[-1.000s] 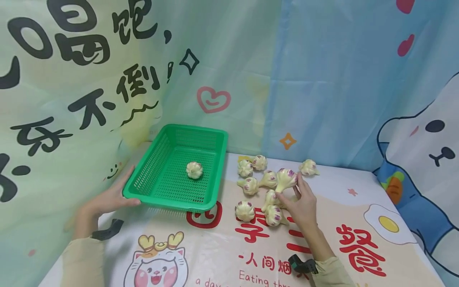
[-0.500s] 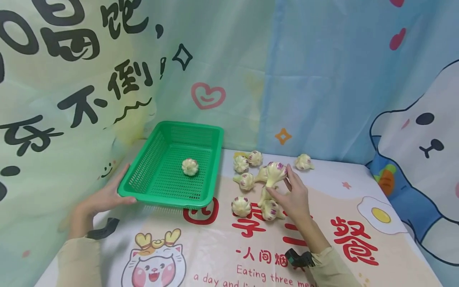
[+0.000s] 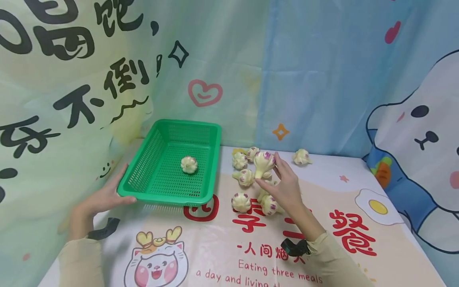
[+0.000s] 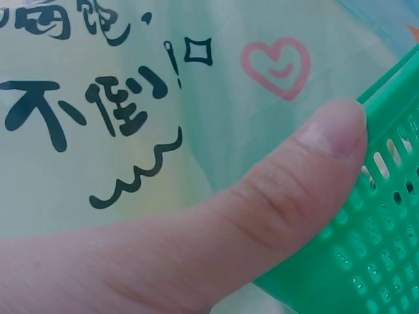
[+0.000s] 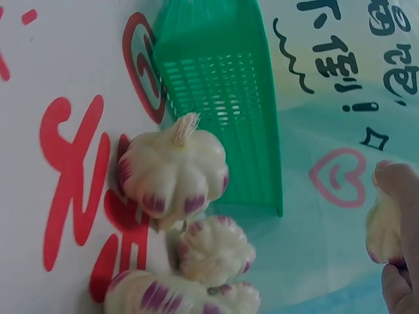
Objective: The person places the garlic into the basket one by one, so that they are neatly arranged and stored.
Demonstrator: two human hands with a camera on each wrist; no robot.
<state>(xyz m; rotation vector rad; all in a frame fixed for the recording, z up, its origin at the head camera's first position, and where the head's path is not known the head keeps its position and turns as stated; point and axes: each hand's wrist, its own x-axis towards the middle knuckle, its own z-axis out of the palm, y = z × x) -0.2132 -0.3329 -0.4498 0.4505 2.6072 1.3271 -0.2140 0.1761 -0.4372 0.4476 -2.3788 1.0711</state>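
Observation:
In the head view my right hand [image 3: 285,185] pinches a garlic bulb [image 3: 264,163] between thumb and fingers, above other bulbs. The bulb's pale, purple-streaked head is up, its stalk down. In the right wrist view the held bulb [image 5: 385,229] shows at the right edge, partly behind the fingers. My left hand [image 3: 102,197] rests at the near left corner of a green plastic basket [image 3: 215,159], its thumb extended along the front. The left wrist view has the straight thumb [image 4: 288,176] against the basket wall [image 4: 386,229]; the other fingers are hidden there. One garlic bulb [image 3: 189,164] lies inside the basket.
Several garlic bulbs lie right of the basket, including a near one [image 3: 241,202] and one farther off [image 3: 302,157] by the back curtain. A printed cloth [image 3: 215,247] covers the table. The printed curtain [image 3: 233,48] hangs close behind the basket.
My right hand has lifted the garlic bulb and moved it left, toward the basket. The left hand stays at the basket's corner. The head view has shifted slightly.

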